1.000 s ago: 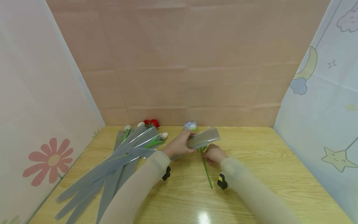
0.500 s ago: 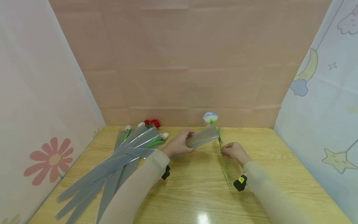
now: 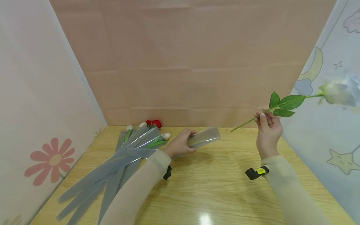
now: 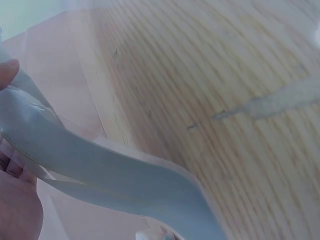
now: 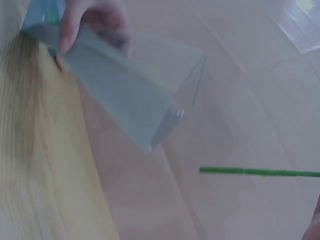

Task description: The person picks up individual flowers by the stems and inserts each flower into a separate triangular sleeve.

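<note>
My left hand [image 3: 181,144] grips a clear plastic flower sleeve [image 3: 206,137] near its mouth, low over the table. In the right wrist view the open end of this sleeve [image 5: 145,105] points toward the stem. Raised at the right, my right hand [image 3: 268,132] pinches the green stem of a pale blue-white artificial rose [image 3: 338,92]. Its bloom is blurred and leans right, while the bare stem end points down and left toward the sleeve. Green leaves [image 3: 291,102] sit just above the fingers. The left wrist view shows the sleeve [image 4: 100,160] curving down from the hand.
Several sleeves [image 3: 112,168] lie fanned out on the left of the wooden table [image 3: 213,193], some with white flowers [image 3: 166,136] in them. Red roses [image 3: 153,123] lie at the back edge. A pinkish-brown backdrop [image 3: 180,62] stands behind, with printed cloth walls at both sides.
My right hand has drawn the rose away from the sleeve, lifting it up and right and tipping its bloom to the right. My left hand stays in place with the sleeve.
</note>
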`<state>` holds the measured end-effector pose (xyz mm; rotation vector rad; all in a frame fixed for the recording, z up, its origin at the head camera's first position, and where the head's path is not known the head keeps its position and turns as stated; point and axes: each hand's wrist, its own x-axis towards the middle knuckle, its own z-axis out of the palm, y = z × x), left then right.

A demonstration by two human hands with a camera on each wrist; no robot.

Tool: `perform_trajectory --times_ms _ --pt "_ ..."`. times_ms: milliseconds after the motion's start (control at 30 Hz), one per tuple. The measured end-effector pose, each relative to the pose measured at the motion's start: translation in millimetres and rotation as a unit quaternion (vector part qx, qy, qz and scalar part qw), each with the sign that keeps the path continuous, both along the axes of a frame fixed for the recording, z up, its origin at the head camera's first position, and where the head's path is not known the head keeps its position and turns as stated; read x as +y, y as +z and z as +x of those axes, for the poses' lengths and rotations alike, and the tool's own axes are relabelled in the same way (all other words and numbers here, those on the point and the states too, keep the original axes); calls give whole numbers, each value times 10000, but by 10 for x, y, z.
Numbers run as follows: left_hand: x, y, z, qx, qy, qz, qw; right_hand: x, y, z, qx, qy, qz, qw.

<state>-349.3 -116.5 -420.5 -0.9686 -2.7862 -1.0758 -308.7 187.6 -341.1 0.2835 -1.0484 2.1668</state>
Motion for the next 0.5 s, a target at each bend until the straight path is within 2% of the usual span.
perform_trajectory --times_ms 100,233,367,500 --pt "-8 7 0 -1 -7 -27 10000 -142 82 13 446 269 -213 9984" --pt "-13 19 6 -29 18 -37 10000 -273 67 37 172 485 -192 9985" --pt "-8 26 18 -88 13 27 10000 -344 -13 43 -182 463 -7 9988" --pt "6 25 23 -123 3 75 9999 -388 -51 21 -101 452 78 9989"
